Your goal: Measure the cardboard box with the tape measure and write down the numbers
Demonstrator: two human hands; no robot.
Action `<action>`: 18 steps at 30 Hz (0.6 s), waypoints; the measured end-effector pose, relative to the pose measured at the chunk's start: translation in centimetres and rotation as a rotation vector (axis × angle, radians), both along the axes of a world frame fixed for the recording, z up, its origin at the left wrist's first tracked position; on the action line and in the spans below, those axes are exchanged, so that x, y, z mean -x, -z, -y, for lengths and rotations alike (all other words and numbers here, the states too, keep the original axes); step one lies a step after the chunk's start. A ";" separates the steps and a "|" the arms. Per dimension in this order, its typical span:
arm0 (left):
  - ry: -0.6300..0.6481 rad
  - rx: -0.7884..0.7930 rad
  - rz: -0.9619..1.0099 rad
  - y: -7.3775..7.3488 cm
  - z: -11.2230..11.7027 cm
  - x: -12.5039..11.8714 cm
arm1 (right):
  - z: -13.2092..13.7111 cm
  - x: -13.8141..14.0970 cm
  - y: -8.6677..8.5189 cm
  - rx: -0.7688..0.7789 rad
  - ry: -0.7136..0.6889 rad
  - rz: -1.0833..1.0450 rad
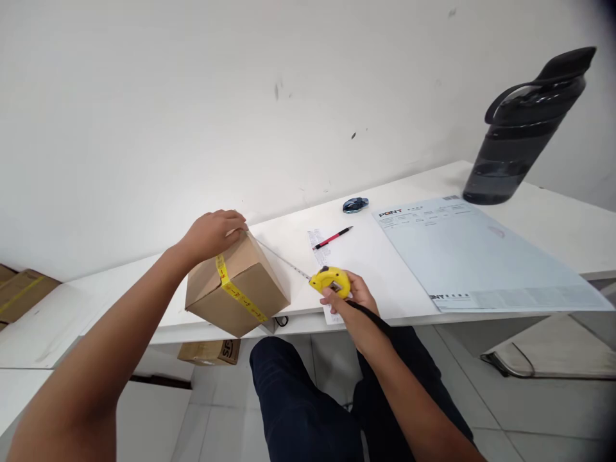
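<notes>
On the white counter, the left hand drapes loose fingers over the cardboard box's top corner, while the right hand's grip is closed round the yellow tape measure just right of the box, its blade reaching that corner.

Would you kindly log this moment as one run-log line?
left hand: on cardboard box top corner | right hand: holds yellow tape measure | blade: stretched to box corner | box: on white table edge

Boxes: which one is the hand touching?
The box under the left hand, on the table. The lower box and the far-left box lie untouched.
</notes>
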State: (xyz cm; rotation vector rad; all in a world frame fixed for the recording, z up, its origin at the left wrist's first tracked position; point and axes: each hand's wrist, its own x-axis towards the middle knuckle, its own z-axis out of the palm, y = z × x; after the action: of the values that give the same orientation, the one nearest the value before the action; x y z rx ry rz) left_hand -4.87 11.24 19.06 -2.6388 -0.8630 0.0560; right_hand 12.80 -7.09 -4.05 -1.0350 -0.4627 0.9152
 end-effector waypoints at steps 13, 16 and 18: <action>-0.029 0.220 0.284 2.8 3.5 2.4 | -1.7 0.4 1.1 0.151 -0.040 0.398; -0.037 0.235 0.339 3.1 3.7 3.8 | -2.2 0.6 0.3 0.150 -0.079 0.420; -0.037 0.235 0.363 3.1 3.9 5.0 | -2.7 1.0 -0.2 0.121 -0.068 0.440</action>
State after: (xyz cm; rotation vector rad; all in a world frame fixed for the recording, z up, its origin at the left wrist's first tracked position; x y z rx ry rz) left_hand -9.87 7.37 15.92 -2.9036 -1.0787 -0.3419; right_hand 11.78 -4.36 -3.84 -1.3451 -0.8205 0.7808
